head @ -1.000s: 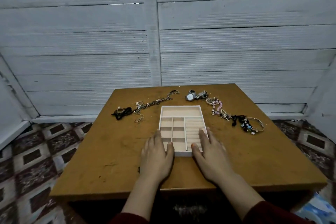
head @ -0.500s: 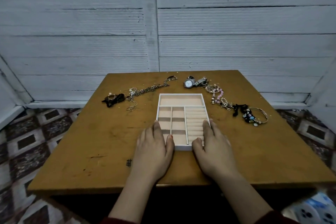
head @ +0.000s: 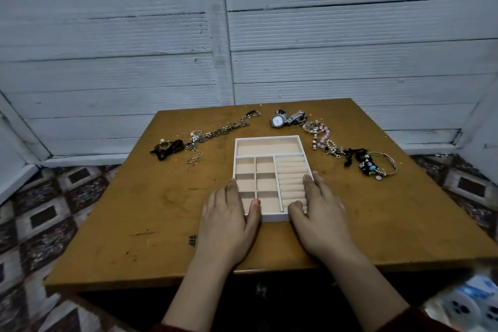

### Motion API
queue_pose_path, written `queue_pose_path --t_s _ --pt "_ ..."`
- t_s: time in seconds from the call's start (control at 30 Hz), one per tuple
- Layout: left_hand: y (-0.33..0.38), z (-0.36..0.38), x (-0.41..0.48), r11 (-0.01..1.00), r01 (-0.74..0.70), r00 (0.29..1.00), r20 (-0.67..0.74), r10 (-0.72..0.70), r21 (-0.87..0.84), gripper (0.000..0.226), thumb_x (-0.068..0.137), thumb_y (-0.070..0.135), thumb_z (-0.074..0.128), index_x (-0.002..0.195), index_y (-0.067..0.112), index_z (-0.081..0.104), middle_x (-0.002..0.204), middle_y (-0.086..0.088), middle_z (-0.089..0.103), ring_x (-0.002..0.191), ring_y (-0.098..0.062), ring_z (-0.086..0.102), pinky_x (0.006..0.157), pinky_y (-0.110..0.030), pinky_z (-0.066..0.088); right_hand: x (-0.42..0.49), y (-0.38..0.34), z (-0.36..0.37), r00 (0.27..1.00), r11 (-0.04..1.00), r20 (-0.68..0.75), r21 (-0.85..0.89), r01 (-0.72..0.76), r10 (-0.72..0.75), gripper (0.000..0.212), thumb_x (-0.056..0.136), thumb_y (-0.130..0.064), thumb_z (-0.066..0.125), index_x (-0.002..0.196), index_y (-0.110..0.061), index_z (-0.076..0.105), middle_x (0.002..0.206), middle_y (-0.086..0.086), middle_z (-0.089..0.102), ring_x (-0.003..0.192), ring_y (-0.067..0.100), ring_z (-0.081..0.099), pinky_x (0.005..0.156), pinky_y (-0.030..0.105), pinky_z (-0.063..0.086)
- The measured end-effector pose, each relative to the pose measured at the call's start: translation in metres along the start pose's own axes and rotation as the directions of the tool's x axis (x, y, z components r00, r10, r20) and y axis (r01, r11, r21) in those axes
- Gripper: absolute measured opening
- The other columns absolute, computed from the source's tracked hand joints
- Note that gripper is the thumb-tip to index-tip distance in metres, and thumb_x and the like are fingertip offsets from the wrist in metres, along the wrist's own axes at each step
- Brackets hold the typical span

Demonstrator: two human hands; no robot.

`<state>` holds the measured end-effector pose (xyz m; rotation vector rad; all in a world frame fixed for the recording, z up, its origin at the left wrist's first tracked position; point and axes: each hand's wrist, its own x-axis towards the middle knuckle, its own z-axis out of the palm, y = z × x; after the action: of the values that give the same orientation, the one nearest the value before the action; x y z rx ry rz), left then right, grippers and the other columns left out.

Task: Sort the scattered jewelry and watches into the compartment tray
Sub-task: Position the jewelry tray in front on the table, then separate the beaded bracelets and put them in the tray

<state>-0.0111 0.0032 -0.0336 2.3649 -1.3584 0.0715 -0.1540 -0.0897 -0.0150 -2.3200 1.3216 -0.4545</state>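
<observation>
The left hand and right hand are laid flat, fingers straight, against the tray. If it is shoved forward, the watch could be knocked off the table.

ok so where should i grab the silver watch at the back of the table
Pinch the watch by the rim of its round case, coming from above with the right hand, likely the nearer one. The face is tilted toward the camera and the metal band lies bunched to its right, so the case looks the firmest, most exposed part.
</observation>
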Motion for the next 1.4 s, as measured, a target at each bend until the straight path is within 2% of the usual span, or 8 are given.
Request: queue_pose_path --t_s 0.23,0.3,0.4,0.53,0.7,0.93,1.2,1.4 --pt "-0.001 -0.005 0.002 0.996 -0.037 0.996 -0.089 0.03 -0.081 0.078 0.084 0.061 0.011 0.145 0.015 0.03 0.137 -0.003 0.043 0.126 -0.019 0.036 0.103 -0.035 0.034 -0.004 -0.004 -0.001 0.99 0.995 -0.118 0.047 0.085 -0.079 0.052 0.092 -0.038 0.042 0.142 -0.024 0.038 0.157 -0.003 0.018 0.14 0.017 0.022 0.116 0.037 0.016" --pt "-0.001 -0.007 0.002 0.99 -0.051 0.992 -0.12 0.035 -0.131 0.074 0.085 0.06 0.016 0.143 0.018 0.034 0.137 -0.001 0.043 0.126 -0.017 0.036 0.102 -0.035 0.035 -0.005 -0.008 -0.001 0.974 0.986 -0.158 0.018 0.166 -0.161 0.052 0.086 -0.039 0.04 0.135 -0.024 0.046 0.153 -0.003 0.026 0.137 0.016 0.028 0.114 0.039 0.017" --pt "-0.003 -0.011 0.004 0.973 -0.069 0.989 -0.146 0.037 -0.222 0.065 0.087 0.056 0.025 0.139 0.02 0.039 0.132 0.002 0.045 0.123 -0.015 0.038 0.099 -0.032 0.034 -0.001 -0.018 -0.002 0.955 0.97 -0.179 0.0 0.242 -0.238 0.04 0.09 -0.032 0.048 0.129 -0.024 0.052 0.148 -0.003 0.033 0.136 0.016 0.029 0.114 0.036 0.015" --pt "-0.008 -0.021 0.013 0.937 -0.06 0.989 -0.15 0.008 -0.345 0.047 0.095 0.039 0.046 0.139 0.024 0.039 0.13 0.006 0.045 0.122 -0.012 0.039 0.1 -0.034 0.038 0.015 -0.043 -0.001 0.909 0.937 -0.251 0.018 0.348 -0.333 0.033 0.087 -0.026 0.049 0.117 -0.024 0.061 0.135 -0.002 0.047 0.128 0.018 0.039 0.107 0.035 0.025" --pt "-0.044 -0.028 0.049 0.911 -0.042 0.972 -0.229 -0.058 -0.409 0.035 0.092 0.026 0.055 0.126 0.022 0.053 0.115 0.008 0.053 0.114 -0.015 0.051 0.095 -0.038 0.046 0.046 -0.085 0.012 0.885 0.902 -0.183 -0.012 0.432 -0.427 0.025 0.091 -0.023 0.051 0.113 -0.028 0.063 0.122 -0.007 0.055 0.122 0.015 0.042 0.104 0.033 0.026" --pt "-0.103 -0.031 0.105 0.845 0.091 0.904 -0.312 -0.292 -0.526 0.023 0.086 0.009 0.058 0.107 0.015 0.064 0.101 -0.002 0.066 0.094 -0.019 0.063 0.086 -0.035 0.051 0.091 -0.132 0.035 0.869 0.859 0.03 -0.135 0.493 -0.494 0.027 0.095 -0.031 0.045 0.119 -0.034 0.057 0.127 -0.009 0.056 0.13 0.017 0.033 0.103 0.034 0.021" --pt "-0.167 -0.035 0.148 0.794 0.227 0.796 -0.362 -0.485 -0.564 0.024 0.081 0.005 0.056 0.1 0.016 0.066 0.099 -0.004 0.069 0.095 -0.022 0.063 0.087 -0.04 0.051 0.141 -0.176 0.065 0.864 0.845 0.123 -0.18 0.503 -0.488 0.03 0.092 -0.029 0.049 0.12 -0.034 0.057 0.124 -0.002 0.059 0.122 0.025 0.041 0.098 0.037 0.028" --pt "-0.181 -0.027 0.153 0.805 0.222 0.799 -0.371 -0.474 -0.551 0.028 0.079 0.01 0.055 0.103 0.021 0.065 0.101 -0.001 0.066 0.099 -0.025 0.06 0.089 -0.045 0.049 0.175 -0.208 0.093 0.861 0.82 0.106 -0.268 0.506 -0.497 0.031 0.095 -0.019 0.046 0.12 -0.032 0.058 0.125 0.005 0.057 0.12 0.03 0.044 0.098 0.04 0.03"
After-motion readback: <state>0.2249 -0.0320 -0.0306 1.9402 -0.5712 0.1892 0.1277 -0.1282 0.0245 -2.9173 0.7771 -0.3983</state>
